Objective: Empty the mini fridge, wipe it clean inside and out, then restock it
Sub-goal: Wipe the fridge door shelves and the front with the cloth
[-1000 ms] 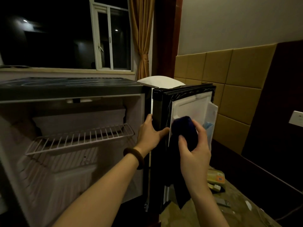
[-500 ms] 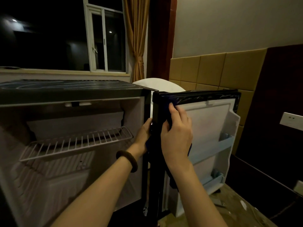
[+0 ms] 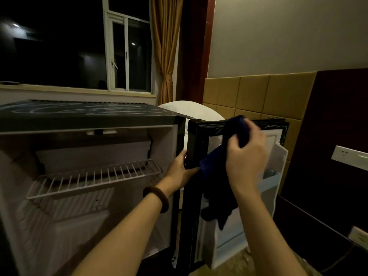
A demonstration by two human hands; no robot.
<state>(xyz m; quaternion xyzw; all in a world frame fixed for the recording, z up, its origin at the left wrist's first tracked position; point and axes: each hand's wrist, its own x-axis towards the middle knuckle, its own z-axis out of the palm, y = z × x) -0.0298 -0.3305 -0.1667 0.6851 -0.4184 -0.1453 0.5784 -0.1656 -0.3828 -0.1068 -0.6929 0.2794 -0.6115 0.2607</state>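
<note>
The left hand's (image 3: 180,169) fingers are hidden behind the open fridge door (image 3: 194,144), whose edge is gripped. One dark cloth (image 3: 218,176) is clutched by the right hand (image 3: 246,156) at the door's top. One wire shelf (image 3: 95,176) is seen inside.

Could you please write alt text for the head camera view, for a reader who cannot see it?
A person's right hand wipes the top edge of an open mini fridge door with a dark blue cloth, while the left hand grips the door's hinge-side edge. The fridge interior shows only a bare wire shelf.
</note>
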